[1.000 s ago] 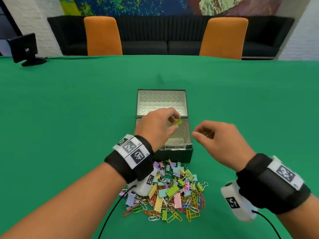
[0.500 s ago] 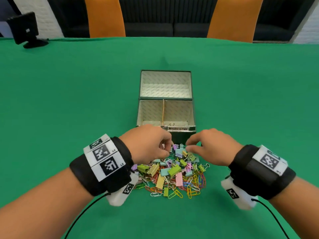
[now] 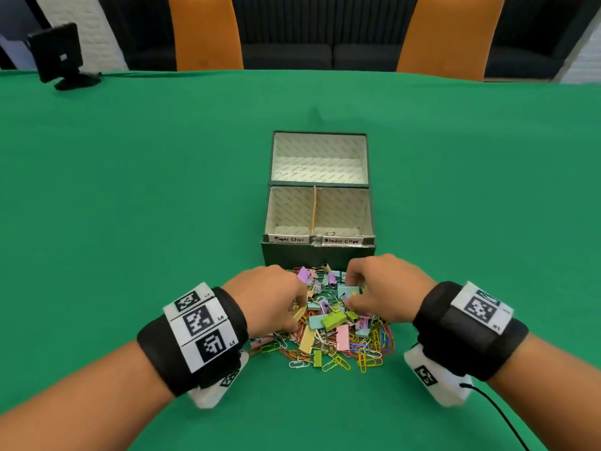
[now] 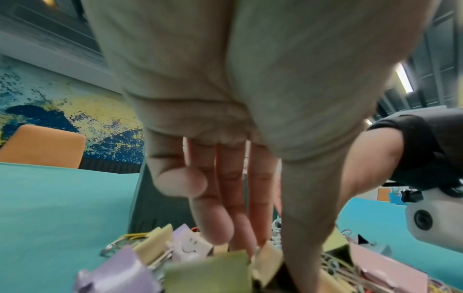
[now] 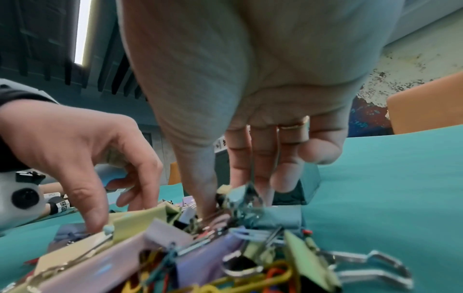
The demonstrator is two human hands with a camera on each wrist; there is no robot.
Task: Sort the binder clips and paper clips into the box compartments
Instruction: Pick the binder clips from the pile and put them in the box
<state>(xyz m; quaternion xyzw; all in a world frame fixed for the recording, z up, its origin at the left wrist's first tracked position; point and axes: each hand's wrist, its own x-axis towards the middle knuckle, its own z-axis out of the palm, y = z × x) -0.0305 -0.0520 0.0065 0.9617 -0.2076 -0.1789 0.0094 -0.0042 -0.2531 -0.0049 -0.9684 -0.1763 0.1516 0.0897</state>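
Observation:
A dark green box [image 3: 318, 252] has near compartments labelled Paper Clips [image 3: 288, 238] and Binder Clips [image 3: 342, 241]. A wire loop [image 3: 330, 233] shows in the Binder Clips side. In front lies a pile of coloured binder clips and paper clips [image 3: 331, 333]. My left hand [image 3: 300, 307] reaches into the pile's left side; thumb and fingers [image 4: 265, 251] pinch a pale yellow binder clip [image 4: 269, 257]. My right hand [image 3: 349, 292] is at the pile's far right, thumb and forefinger [image 5: 225, 200] pinching a light blue binder clip [image 5: 239, 195].
The green table [image 3: 130, 222] spreads wide on both sides of the box. A small black device [image 3: 60, 56] stands at the far left corner. Two orange chairs [image 3: 206, 30] sit behind the far edge. A cable [image 3: 500, 415] trails from my right wrist.
My left hand held a yellow-green clip over the box; both hands have since come down and back to the pile and taken hold of clips there.

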